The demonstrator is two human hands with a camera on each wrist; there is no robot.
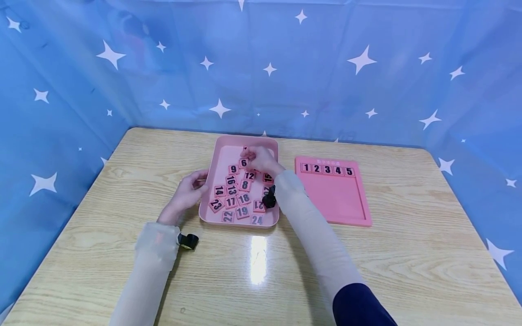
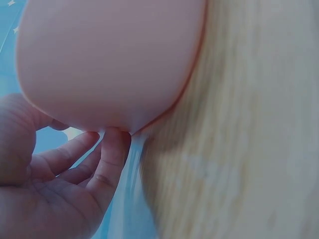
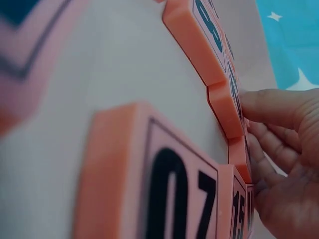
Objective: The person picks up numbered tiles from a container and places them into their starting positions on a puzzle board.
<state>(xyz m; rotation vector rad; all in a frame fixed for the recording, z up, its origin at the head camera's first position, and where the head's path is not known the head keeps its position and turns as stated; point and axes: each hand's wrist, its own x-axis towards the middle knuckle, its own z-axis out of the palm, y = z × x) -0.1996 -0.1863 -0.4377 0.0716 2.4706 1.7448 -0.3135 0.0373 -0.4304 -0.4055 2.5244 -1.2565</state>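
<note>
A pink tray holds loose pink number tiles, among them tile 6, tile 9 and tile 12. My left hand touches the tray's left side; in the left wrist view, its fingertips meet the outer wall. Over the far part of the tray, my right hand has its fingertips close around tile 6. From the right wrist, the thumb reaches behind a row of tiles, which hide its tip; whether it pinches one is unclear. Another tile shows partly beyond the fingertips.
Right of the tray lies a pink frame board with tiles 1 to 5 in its top row, such as tile 3. Both stand on a wooden table. A blue star-printed curtain hangs behind it.
</note>
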